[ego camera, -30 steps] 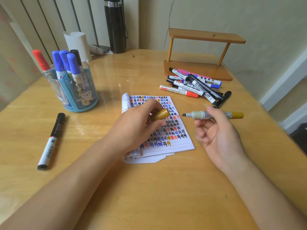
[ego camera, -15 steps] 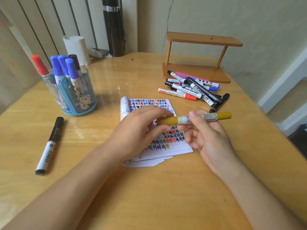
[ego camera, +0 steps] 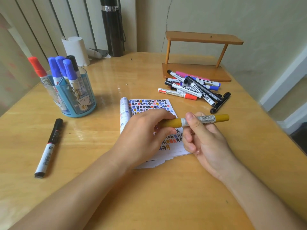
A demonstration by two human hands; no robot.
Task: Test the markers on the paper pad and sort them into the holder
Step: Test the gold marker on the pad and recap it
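Head view: both hands meet over the paper pad point(ego camera: 149, 104) in the middle of the table point(ego camera: 166, 196). They hold a yellow marker point(ego camera: 206, 119) level and crosswise just above the scribbled page.

The left grip point(ego camera: 146, 130) is closed round the yellow cap point(ego camera: 171, 123), with thumb and fingers curled over it. The right grip point(ego camera: 209, 143) is closed on the marker's barrel, thumb on top and fingers curled beneath. Holding opposite ends like this suits pressing the cap home. The cap looks seated against the collar, so I judge this marker's test done and the marker ready for sorting.

The holder point(ego camera: 78, 97) stands far left, with red, blue and black markers upright in it. A pile of markers point(ego camera: 192, 87) lies far right, just in front of a wooden stand point(ego camera: 204, 38); these are probably untested. One black marker point(ego camera: 49, 147) lies alone near left, apart from the holder.
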